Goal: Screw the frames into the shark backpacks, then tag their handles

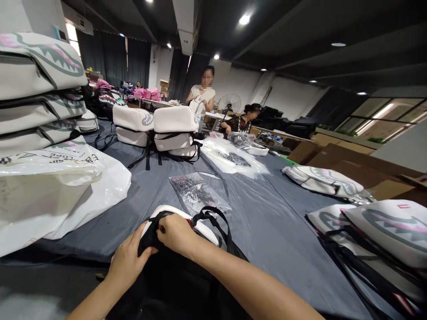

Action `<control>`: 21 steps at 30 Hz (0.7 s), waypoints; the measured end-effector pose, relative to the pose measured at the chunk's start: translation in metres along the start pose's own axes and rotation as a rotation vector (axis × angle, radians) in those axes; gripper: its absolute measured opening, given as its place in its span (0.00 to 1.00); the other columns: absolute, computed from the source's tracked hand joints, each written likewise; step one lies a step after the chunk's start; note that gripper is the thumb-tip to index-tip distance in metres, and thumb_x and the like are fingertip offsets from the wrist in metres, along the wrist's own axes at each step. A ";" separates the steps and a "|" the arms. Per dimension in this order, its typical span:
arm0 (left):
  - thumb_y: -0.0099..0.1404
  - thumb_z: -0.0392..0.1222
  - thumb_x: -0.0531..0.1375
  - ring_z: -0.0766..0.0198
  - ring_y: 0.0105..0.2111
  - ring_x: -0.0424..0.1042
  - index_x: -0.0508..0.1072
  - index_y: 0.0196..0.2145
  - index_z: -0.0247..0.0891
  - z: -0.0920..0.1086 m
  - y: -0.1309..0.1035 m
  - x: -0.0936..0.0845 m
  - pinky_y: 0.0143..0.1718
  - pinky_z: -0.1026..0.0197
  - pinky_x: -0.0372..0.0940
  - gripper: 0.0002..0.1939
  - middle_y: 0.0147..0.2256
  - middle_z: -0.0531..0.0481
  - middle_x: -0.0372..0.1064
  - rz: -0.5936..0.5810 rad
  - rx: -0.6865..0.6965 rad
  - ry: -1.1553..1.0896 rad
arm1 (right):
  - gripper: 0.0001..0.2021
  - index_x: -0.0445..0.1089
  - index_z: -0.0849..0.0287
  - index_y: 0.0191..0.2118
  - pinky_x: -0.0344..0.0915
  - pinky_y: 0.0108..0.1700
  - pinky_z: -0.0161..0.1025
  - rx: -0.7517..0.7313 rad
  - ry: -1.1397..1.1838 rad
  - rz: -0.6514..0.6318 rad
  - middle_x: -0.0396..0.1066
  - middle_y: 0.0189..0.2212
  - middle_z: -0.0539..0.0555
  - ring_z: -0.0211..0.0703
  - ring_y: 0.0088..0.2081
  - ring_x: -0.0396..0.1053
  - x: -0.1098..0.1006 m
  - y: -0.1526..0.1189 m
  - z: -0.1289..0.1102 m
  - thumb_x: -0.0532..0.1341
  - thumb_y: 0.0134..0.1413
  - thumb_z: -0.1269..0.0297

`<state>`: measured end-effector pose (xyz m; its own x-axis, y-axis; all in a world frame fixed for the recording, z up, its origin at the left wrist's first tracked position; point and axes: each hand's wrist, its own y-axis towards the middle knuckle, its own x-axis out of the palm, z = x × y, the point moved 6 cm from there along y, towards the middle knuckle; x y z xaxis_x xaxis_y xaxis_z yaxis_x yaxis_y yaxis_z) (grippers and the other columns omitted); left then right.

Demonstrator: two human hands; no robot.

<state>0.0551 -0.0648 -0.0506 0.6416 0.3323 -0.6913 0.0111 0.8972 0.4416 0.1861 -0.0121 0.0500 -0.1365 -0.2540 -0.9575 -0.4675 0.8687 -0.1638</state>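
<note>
Currently, the black-and-white backpack (180, 280) is at the near side of the counter (267, 231), the left hand (128, 258) clamped on its edge, the right hand (176, 233) pinching its black fabric (151, 235). Beyond the backpack lies a clear plastic packet (196, 191).

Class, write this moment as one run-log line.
Left hand: on bag, thumb spread | Right hand: on bag, fingers curled | Packet: on table, beyond bag

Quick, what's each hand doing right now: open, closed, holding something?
Left hand: closed on the edge of a bag.
Right hand: curled closed at the same bag; what it grips is hidden.
</note>
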 end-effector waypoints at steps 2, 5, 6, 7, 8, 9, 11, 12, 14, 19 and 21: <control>0.66 0.46 0.59 0.49 0.52 0.75 0.63 0.62 0.39 0.001 -0.001 0.001 0.49 0.49 0.74 0.28 0.54 0.40 0.74 -0.007 -0.002 -0.004 | 0.10 0.78 0.59 0.36 0.59 0.35 0.36 0.029 0.001 0.017 0.79 0.35 0.56 0.44 0.37 0.75 0.000 -0.002 0.005 0.59 0.58 0.64; 0.66 0.49 0.59 0.49 0.53 0.74 0.62 0.62 0.39 0.000 -0.001 0.001 0.51 0.48 0.73 0.29 0.55 0.40 0.72 -0.018 -0.009 -0.014 | 0.08 0.77 0.57 0.39 0.58 0.35 0.35 0.049 0.002 0.042 0.79 0.36 0.54 0.43 0.38 0.75 0.002 -0.004 0.010 0.61 0.59 0.63; 0.66 0.50 0.59 0.49 0.54 0.74 0.61 0.63 0.39 0.000 -0.001 0.001 0.51 0.48 0.73 0.30 0.55 0.40 0.72 -0.019 -0.013 -0.015 | 0.07 0.77 0.56 0.39 0.58 0.35 0.35 0.048 0.000 0.046 0.79 0.36 0.53 0.43 0.39 0.75 0.004 -0.004 0.011 0.62 0.59 0.63; 0.66 0.51 0.59 0.48 0.54 0.74 0.61 0.63 0.39 0.000 -0.001 0.001 0.51 0.48 0.72 0.30 0.56 0.40 0.72 -0.021 -0.016 -0.018 | 0.06 0.76 0.56 0.40 0.57 0.35 0.35 0.043 -0.004 0.047 0.79 0.36 0.53 0.43 0.39 0.75 0.005 -0.005 0.012 0.63 0.59 0.63; 0.67 0.51 0.59 0.49 0.55 0.73 0.61 0.63 0.40 0.001 -0.001 0.000 0.52 0.47 0.72 0.30 0.56 0.39 0.71 -0.025 -0.017 -0.024 | 0.07 0.75 0.55 0.42 0.57 0.35 0.35 0.038 -0.009 0.047 0.79 0.35 0.52 0.43 0.38 0.75 0.007 -0.006 0.013 0.63 0.59 0.64; 0.67 0.51 0.59 0.49 0.55 0.73 0.60 0.63 0.40 0.001 -0.001 0.000 0.53 0.47 0.72 0.30 0.57 0.40 0.71 -0.031 -0.019 -0.032 | 0.07 0.74 0.55 0.44 0.57 0.35 0.35 0.026 -0.018 0.049 0.79 0.35 0.52 0.42 0.38 0.75 0.009 -0.007 0.014 0.62 0.60 0.65; 0.67 0.49 0.60 0.50 0.56 0.72 0.60 0.63 0.40 0.003 -0.001 0.001 0.54 0.48 0.71 0.30 0.57 0.40 0.70 -0.051 -0.033 -0.060 | 0.09 0.72 0.55 0.47 0.56 0.35 0.35 -0.021 -0.046 0.057 0.79 0.37 0.52 0.43 0.38 0.76 0.011 -0.009 0.014 0.61 0.61 0.67; 0.66 0.48 0.60 0.51 0.56 0.72 0.60 0.63 0.41 0.004 -0.001 0.002 0.55 0.48 0.70 0.30 0.57 0.41 0.70 -0.064 -0.045 -0.078 | 0.10 0.72 0.55 0.48 0.56 0.34 0.35 -0.060 -0.065 0.058 0.79 0.38 0.52 0.43 0.38 0.76 0.012 -0.010 0.013 0.61 0.61 0.68; 0.65 0.45 0.61 0.52 0.57 0.71 0.60 0.63 0.42 0.005 -0.001 0.003 0.56 0.50 0.69 0.30 0.58 0.43 0.70 -0.085 -0.081 -0.116 | 0.10 0.72 0.55 0.47 0.55 0.33 0.35 -0.152 -0.122 0.041 0.79 0.39 0.52 0.42 0.38 0.76 0.013 -0.009 0.009 0.59 0.62 0.70; 0.64 0.43 0.60 0.54 0.60 0.67 0.59 0.65 0.44 0.002 0.000 0.007 0.61 0.51 0.64 0.32 0.61 0.46 0.66 -0.150 -0.176 -0.179 | 0.10 0.73 0.57 0.40 0.54 0.30 0.38 -0.261 -0.296 -0.090 0.78 0.37 0.54 0.44 0.35 0.76 0.016 -0.002 -0.004 0.56 0.60 0.74; 0.63 0.42 0.60 0.54 0.62 0.65 0.58 0.65 0.44 0.001 0.001 0.005 0.62 0.51 0.61 0.34 0.62 0.46 0.64 -0.198 -0.225 -0.184 | 0.10 0.73 0.56 0.42 0.56 0.31 0.38 -0.276 -0.324 -0.115 0.78 0.39 0.55 0.46 0.37 0.76 0.014 -0.003 -0.004 0.57 0.58 0.74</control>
<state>0.0594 -0.0621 -0.0529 0.7715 0.1054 -0.6275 -0.0067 0.9875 0.1577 0.1820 -0.0196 0.0377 0.1900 -0.1579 -0.9690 -0.6858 0.6849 -0.2461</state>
